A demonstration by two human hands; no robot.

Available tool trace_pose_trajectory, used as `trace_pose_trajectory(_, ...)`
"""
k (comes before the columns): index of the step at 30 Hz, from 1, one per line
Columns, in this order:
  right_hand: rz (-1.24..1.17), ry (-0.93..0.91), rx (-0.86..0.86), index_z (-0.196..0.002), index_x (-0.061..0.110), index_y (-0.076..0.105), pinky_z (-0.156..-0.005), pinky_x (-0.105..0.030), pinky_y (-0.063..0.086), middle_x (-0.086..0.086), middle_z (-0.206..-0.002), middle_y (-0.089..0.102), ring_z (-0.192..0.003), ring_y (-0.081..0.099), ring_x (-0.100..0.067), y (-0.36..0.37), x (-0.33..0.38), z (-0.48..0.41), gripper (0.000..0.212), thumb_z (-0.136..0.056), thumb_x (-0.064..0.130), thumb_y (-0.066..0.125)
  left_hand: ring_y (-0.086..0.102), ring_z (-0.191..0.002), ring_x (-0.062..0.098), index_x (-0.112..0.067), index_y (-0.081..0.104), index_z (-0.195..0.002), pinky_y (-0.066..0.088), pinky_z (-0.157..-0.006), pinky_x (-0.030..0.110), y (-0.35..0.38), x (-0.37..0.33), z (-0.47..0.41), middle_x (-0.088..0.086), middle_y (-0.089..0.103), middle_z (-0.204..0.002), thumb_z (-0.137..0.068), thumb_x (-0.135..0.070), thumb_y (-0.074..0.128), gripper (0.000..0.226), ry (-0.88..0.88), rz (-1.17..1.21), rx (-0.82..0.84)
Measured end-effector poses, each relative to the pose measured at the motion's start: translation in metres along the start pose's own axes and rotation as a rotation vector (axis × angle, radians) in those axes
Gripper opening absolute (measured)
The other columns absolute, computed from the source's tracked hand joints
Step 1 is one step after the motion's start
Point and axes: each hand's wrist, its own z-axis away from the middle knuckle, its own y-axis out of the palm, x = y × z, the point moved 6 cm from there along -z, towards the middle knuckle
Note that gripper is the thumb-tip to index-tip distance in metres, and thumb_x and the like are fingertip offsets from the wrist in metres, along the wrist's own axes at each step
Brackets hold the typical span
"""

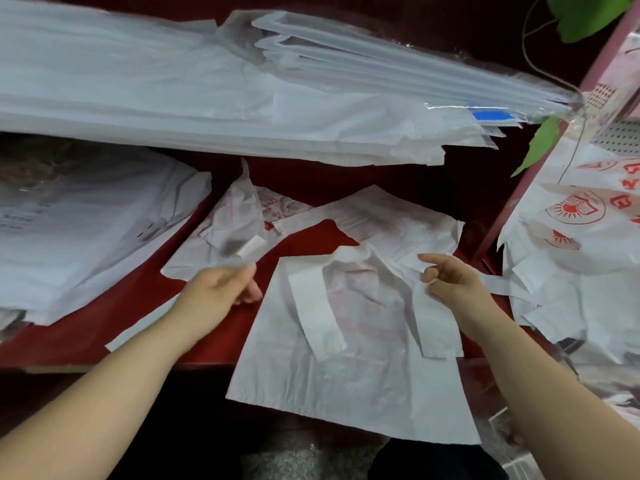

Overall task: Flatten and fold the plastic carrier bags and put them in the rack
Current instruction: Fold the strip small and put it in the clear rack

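A white plastic carrier bag (349, 362) lies flat on the red rack shelf (114, 320), its lower part hanging over the front edge and both handles folded down onto it. My left hand (221, 289) hovers just left of the bag's top corner, fingers loosely curled, holding nothing that I can see. My right hand (453, 278) is at the bag's top right, thumb and forefinger pinched near the right handle. Two more white bags with red print lie behind, one (228, 233) at the centre and another (398, 220) to its right.
A thick stack of white bags (173, 98) fills the upper shelf. A second pile (69, 230) sits on the left of the lower shelf. Crumpled red-printed bags (581, 244) hang at the right beyond a pink rack post (540, 181). Green leaves (585, 15) show at top right.
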Motion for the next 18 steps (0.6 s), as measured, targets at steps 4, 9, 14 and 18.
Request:
trace_pose_trajectory(4,0.074,-0.047,0.044,-0.101,0.015,0.055,-0.048,-0.007,0.035,0.0,-0.073,0.046,-0.049,0.043,0.005,0.005,0.003,0.006,0.051,-0.079,-0.027,0.036,0.052,-0.058,0.014,-0.013,0.058,-0.075,0.038,-0.05,0.023,0.013,-0.015,-0.037,0.002,0.061,-0.072,-0.094,-0.042,0.039,0.04,-0.134,-0.183,0.012)
trace_pose_trajectory(9,0.254,-0.143,0.056,-0.096,0.028,0.053,-0.053,-0.009,0.036,0.003,-0.075,0.048,-0.056,0.041,-0.001,0.012,0.003,0.008,0.056,-0.078,-0.024,0.042,0.049,-0.062,0.015,-0.014,0.051,-0.064,0.039,-0.059,0.024,0.047,-0.025,-0.071,0.001,0.05,-0.064,-0.089,-0.039,0.054,0.035,-0.087,-0.528,0.144)
trace_pose_trajectory(14,0.211,-0.155,-0.101,-0.099,0.022,0.055,-0.056,-0.009,0.043,0.009,-0.085,0.055,-0.054,0.048,-0.004,-0.004,0.011,0.014,0.034,-0.087,-0.009,0.048,0.055,-0.066,0.013,-0.005,0.062,-0.11,0.049,-0.063,0.025,0.049,-0.013,-0.08,0.001,0.059,-0.08,-0.086,-0.004,0.057,0.024,-0.12,-0.199,0.055)
trace_pose_trajectory(18,0.551,-0.074,-0.18,-0.109,0.016,0.056,-0.069,-0.011,0.041,0.003,-0.102,0.057,-0.068,0.049,-0.004,-0.03,0.004,0.01,0.035,-0.082,-0.005,0.054,0.053,-0.066,0.014,-0.011,0.058,-0.105,0.047,-0.048,0.011,0.041,-0.003,-0.076,0.003,0.058,-0.081,-0.087,0.004,0.053,0.024,-0.176,-0.017,0.063)
